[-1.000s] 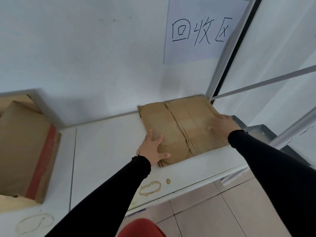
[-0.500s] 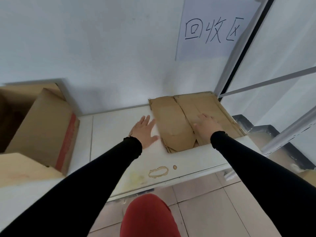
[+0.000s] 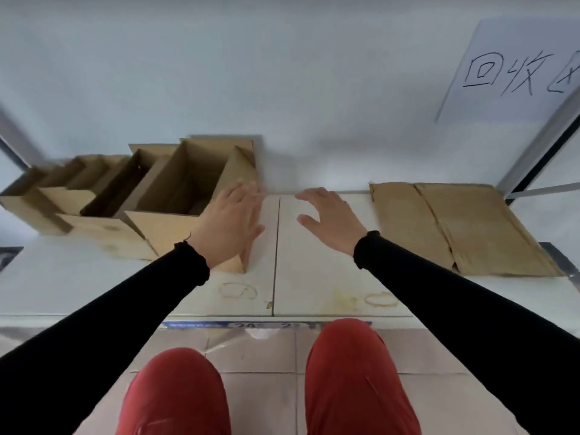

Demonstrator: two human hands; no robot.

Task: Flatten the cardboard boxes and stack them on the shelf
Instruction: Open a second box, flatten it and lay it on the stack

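Cardboard boxes: one flat at right, several open at centre left.

Nearest open box stands mouth-up on the shelf, long axis running toward the wall; likely light, stiff, best gripped by opposite walls. Left hand and right hand reach with fingers spread, holding nothing. Flattened box lies flat.

Wall: pale, plain, evenly lit.
Paper sign: handwritten, upper right.
Shelf surface: white, ring-stained.
Floor: beige tiles.
Metal post: right.
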